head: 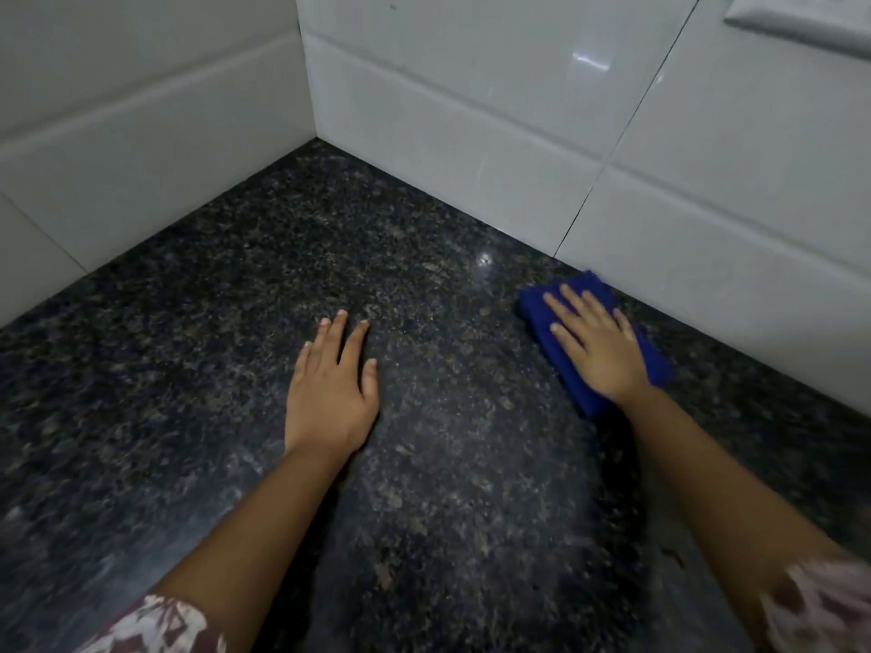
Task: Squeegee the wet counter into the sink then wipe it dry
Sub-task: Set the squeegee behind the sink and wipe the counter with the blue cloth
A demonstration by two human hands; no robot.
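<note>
A dark speckled granite counter (424, 464) fills the view and runs into a corner of white tiled walls. My right hand (596, 344) lies flat, fingers spread, on top of a folded blue cloth (537, 304) that rests on the counter close to the right wall. My left hand (332, 393) lies palm down on the bare counter near the middle, fingers slightly apart, holding nothing. No squeegee and no sink are in view.
White tiled walls (471, 110) meet in a corner at the back. A white wall plate (801, 21) sits at the top right. The counter stretches open to the left and toward me.
</note>
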